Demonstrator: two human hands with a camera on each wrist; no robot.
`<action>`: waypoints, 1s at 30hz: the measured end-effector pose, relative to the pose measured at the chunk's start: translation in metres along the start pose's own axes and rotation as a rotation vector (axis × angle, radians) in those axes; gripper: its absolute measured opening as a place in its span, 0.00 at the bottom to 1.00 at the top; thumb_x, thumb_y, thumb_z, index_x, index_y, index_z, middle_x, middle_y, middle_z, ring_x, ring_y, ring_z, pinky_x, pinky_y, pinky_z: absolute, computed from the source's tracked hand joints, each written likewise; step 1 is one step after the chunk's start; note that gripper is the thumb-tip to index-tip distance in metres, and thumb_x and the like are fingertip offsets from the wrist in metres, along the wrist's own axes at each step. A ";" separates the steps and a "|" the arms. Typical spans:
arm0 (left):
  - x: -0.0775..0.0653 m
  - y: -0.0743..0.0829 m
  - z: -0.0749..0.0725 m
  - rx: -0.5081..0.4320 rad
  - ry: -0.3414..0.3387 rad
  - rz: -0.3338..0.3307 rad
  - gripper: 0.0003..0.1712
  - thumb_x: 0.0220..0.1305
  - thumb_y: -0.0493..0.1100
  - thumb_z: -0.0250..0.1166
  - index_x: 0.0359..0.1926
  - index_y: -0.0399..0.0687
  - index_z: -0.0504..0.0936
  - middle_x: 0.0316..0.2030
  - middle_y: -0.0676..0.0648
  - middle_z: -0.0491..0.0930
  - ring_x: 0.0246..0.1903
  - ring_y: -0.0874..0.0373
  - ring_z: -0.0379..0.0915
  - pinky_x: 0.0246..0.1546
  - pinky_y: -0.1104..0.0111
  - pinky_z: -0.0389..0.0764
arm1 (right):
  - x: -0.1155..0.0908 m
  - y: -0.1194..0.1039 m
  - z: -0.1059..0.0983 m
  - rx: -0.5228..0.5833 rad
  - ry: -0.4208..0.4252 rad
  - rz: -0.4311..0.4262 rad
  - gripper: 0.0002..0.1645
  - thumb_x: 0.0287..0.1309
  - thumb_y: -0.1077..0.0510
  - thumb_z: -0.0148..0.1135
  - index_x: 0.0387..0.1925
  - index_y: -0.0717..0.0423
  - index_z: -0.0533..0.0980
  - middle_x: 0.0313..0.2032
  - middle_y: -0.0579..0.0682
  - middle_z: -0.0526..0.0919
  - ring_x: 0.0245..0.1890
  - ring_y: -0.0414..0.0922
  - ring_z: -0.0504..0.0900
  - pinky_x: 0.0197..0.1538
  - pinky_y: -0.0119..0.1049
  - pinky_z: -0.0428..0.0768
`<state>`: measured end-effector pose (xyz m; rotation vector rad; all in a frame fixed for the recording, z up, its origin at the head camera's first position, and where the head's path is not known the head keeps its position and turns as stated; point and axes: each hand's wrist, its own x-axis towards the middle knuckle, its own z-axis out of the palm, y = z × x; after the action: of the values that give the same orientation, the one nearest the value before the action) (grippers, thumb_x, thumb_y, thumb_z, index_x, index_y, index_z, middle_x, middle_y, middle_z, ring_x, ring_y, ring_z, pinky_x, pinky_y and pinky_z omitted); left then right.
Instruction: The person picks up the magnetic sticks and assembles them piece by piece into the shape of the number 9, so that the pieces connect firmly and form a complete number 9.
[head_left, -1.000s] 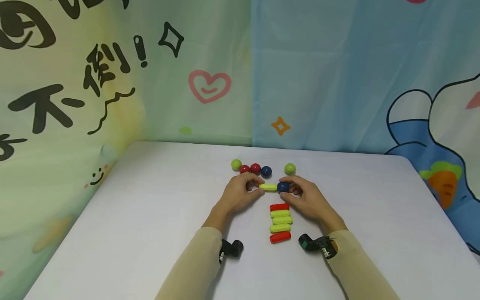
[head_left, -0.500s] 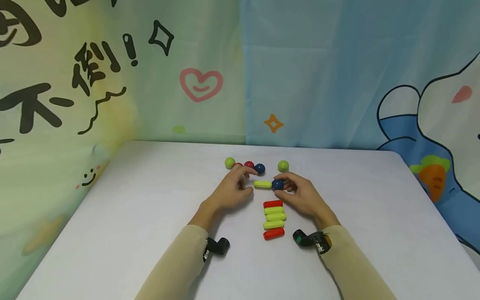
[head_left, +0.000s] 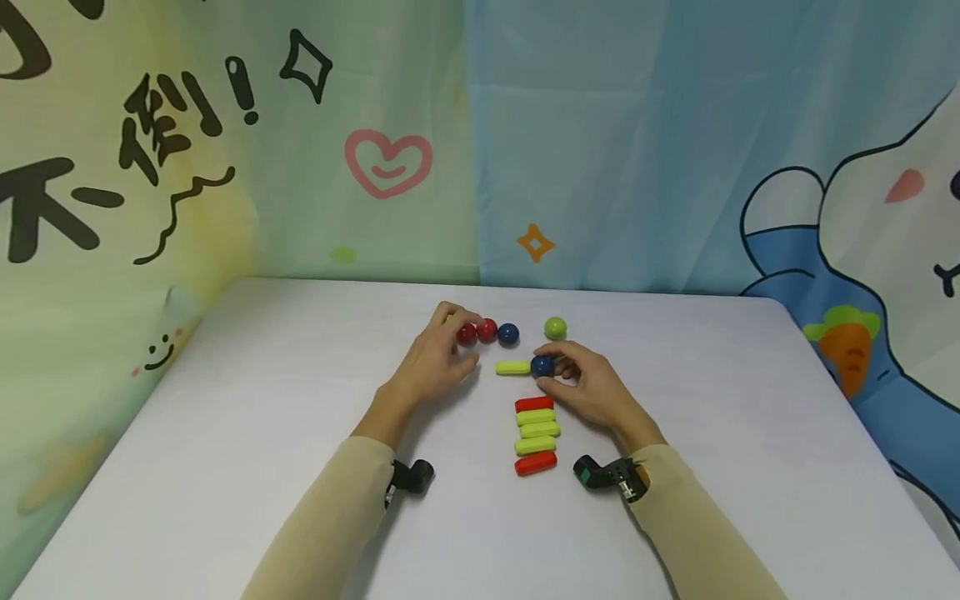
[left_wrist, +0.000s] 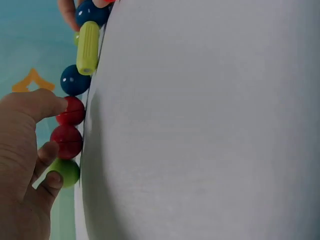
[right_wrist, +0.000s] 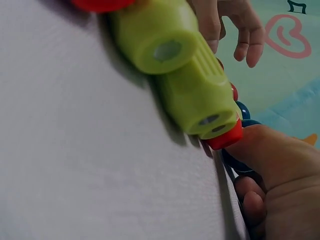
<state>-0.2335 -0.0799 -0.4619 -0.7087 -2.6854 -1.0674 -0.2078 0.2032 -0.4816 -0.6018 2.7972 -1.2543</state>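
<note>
My right hand [head_left: 588, 383] pinches a dark blue ball [head_left: 542, 367] between thumb and index finger. A ribbed yellow-green rod [head_left: 512, 367] extends left from that ball, end against it. My left hand [head_left: 435, 354] is apart from the rod, its fingers loosely bent over the left end of a row of balls. In that row are two red balls [head_left: 487, 331], a second blue ball [head_left: 507, 335] and a green ball [left_wrist: 67, 172], which the hand mostly hides in the head view. Whether the left fingertips touch a ball, I cannot tell.
Another green ball [head_left: 555, 327] stands alone behind the right hand. Several red and yellow-green rods [head_left: 537, 430] lie stacked in a column nearer the front of the white table [head_left: 300, 350]. Metal discs show in the rods' ends. A printed cloth [head_left: 600, 150] hangs behind.
My left hand has let go of the yellow-green rod and moved left and back to the row of balls. The right hand keeps its pinch on the blue ball. The head view has shifted slightly.
</note>
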 end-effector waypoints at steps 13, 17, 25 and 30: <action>0.004 0.003 0.001 0.088 0.051 -0.145 0.25 0.62 0.38 0.68 0.61 0.54 0.78 0.59 0.50 0.71 0.41 0.55 0.73 0.42 0.59 0.78 | 0.000 0.000 0.003 0.017 0.021 0.014 0.25 0.62 0.55 0.72 0.60 0.48 0.79 0.47 0.49 0.82 0.44 0.47 0.77 0.52 0.43 0.77; 0.006 0.004 0.003 0.108 0.035 -0.178 0.24 0.64 0.40 0.66 0.61 0.54 0.78 0.59 0.50 0.72 0.43 0.54 0.75 0.44 0.56 0.79 | 0.000 -0.001 0.000 0.008 0.025 0.023 0.25 0.62 0.56 0.72 0.60 0.48 0.79 0.47 0.49 0.82 0.43 0.47 0.77 0.52 0.44 0.77; 0.004 0.007 0.003 0.123 0.011 -0.213 0.21 0.65 0.40 0.65 0.59 0.53 0.79 0.56 0.49 0.73 0.47 0.52 0.76 0.48 0.54 0.81 | 0.000 -0.001 0.000 0.009 0.023 0.035 0.24 0.61 0.55 0.73 0.59 0.46 0.79 0.46 0.49 0.82 0.43 0.47 0.77 0.51 0.43 0.77; 0.001 0.006 0.002 0.132 -0.029 -0.214 0.22 0.65 0.42 0.66 0.61 0.53 0.79 0.57 0.49 0.73 0.47 0.52 0.77 0.47 0.54 0.82 | 0.000 0.000 0.001 0.019 0.029 0.017 0.24 0.61 0.55 0.73 0.58 0.46 0.80 0.45 0.48 0.82 0.43 0.47 0.77 0.50 0.42 0.77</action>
<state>-0.2313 -0.0744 -0.4601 -0.4254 -2.8754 -0.9179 -0.2076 0.2025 -0.4818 -0.5620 2.8039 -1.2959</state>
